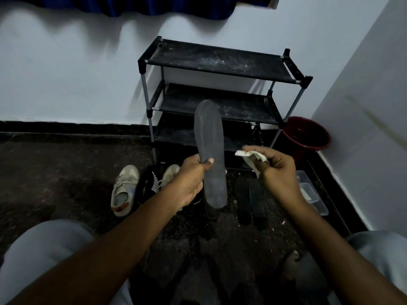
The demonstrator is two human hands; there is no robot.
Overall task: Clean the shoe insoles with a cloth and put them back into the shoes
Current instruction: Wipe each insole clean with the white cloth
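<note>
Closest in, the person's knees in grey trousers (41,252) frame the bottom of the view, and both bare forearms reach out over a dark, speckled stone floor (55,172) that looks scuffed and dusty. The left hand (189,181) grips a grey insole (210,150) around its lower half, thumb laid across the front and fingers curled behind, so it stands nearly upright with the toe end up in front of the shoe rack (220,62). The right hand (279,172) has its fingers curled round a crumpled white cloth (251,156), held just to the right of the insole with a small gap between them. On the floor under the hands lie two black insoles (242,199) side by side, and to the left a pair of beige shoes (124,190) stands with a black striped bundle (149,183) between them. The black rack has three dusty fabric shelves and stands against a pale wall (66,73) in the corner of the room. A red bucket (306,135) sits beside it on the right, a clear plastic container (312,194) lies along the side wall, and a blue curtain (154,5) hangs at the top.
</note>
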